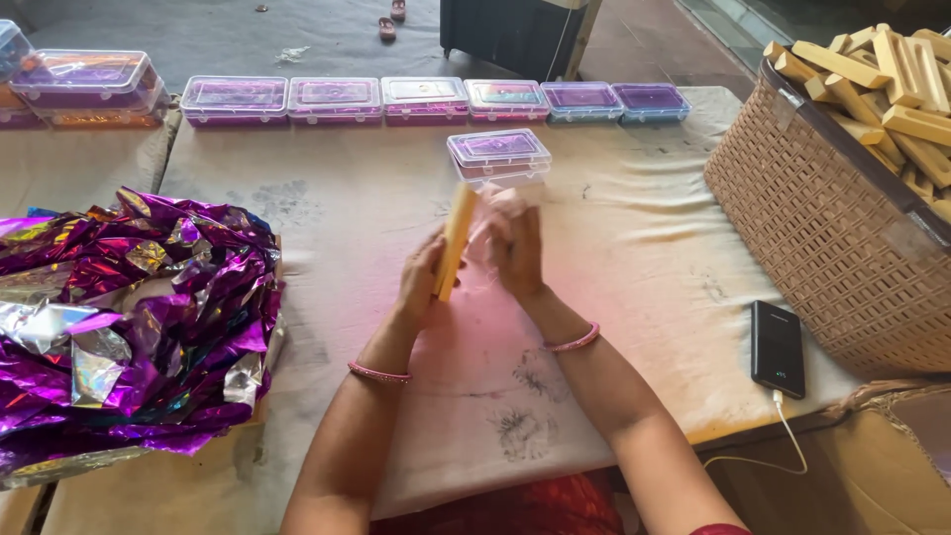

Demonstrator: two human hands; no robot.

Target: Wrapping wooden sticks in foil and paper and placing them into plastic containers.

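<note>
My left hand [420,280] grips a pale yellow bar [456,238], held upright and slightly tilted above the cloth-covered table [614,258]. My right hand [515,248] is beside it, fingers curled around thin clear wrap that covers part of the bar's right side. Both wrists wear pink bangles. Just beyond my hands stands a small clear plastic box [498,156] with a purple lining, lid on.
A row of clear boxes [426,99] with purple linings lines the far edge. A heap of purple and silver foil [129,317] fills the left. A woven basket [832,238] of yellow bars stands right. A black power bank [777,347] with a white cable lies near it.
</note>
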